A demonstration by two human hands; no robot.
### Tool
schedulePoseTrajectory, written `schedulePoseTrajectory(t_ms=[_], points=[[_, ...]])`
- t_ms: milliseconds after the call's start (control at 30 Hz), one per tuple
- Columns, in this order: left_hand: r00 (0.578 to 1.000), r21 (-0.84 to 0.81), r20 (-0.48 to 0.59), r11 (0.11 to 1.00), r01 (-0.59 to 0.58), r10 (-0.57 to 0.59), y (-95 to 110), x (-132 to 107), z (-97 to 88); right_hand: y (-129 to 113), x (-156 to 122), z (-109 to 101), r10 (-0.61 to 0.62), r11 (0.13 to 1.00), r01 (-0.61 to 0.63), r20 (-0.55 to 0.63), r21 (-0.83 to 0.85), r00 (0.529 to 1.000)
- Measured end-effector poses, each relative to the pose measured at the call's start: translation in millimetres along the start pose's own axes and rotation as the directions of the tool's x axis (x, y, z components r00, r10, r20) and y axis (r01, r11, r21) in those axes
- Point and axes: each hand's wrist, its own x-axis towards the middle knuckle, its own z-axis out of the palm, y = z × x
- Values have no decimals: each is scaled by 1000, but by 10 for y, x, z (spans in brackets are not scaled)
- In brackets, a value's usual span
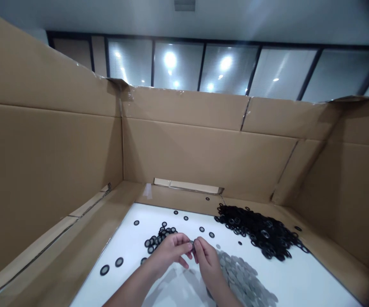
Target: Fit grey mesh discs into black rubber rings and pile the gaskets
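Bright, even indoor light fills the scene, and reflections of lamps [169,59] glare as white spots in the glass panels [341,76]. The white sheet [123,241] looks nearly washed out, while soft shadows lie on the cardboard walls [43,170]. The wide lens bends the edges, and the right corners fall dark.

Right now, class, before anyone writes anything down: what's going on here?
A person is pinching a small round piece between the fingertips of the left hand and the right hand; it is too small to make out in detail. They work over a white board inside a cardboard enclosure. A heap of black rings lies to the right, a spread of grey discs lies beside the right hand, and a smaller cluster of black rings sits ahead of the left hand.
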Motion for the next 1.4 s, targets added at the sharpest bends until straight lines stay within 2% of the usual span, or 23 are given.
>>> schedulePoseTrajectory(t_ms=[300,600,800,933,1033,1167,1400], points=[[998,4,-23,998,-59,59,47,-26,16,-125,-36,-24,-30,999,29,45,19,999],[994,74,-77,995,-67,72,37,-11,44,-159,-16,-62,-35,999,35,16,-1,999],[999,51,-36,998,-28,30,107,-59,32,-153,-10,-64,-31,999,31,21,-7,999],[997,-4,-39,998,-66,66,71,-53,51,-119,-41,-31,-6,1000,6,9,4,1000],[995,-18,-36,995,-96,96,24,-34,39,-117,-53,-47,-3,1000,3,61,2,998],[996,13,12,996,-90,90,9,-27,-9,-134,-38,-109,-2,1000,4,124,-15,992],[997,122,56,990,-66,60,51,-47,-71,-131,-16,-104,-22,998,30,127,-60,992]])
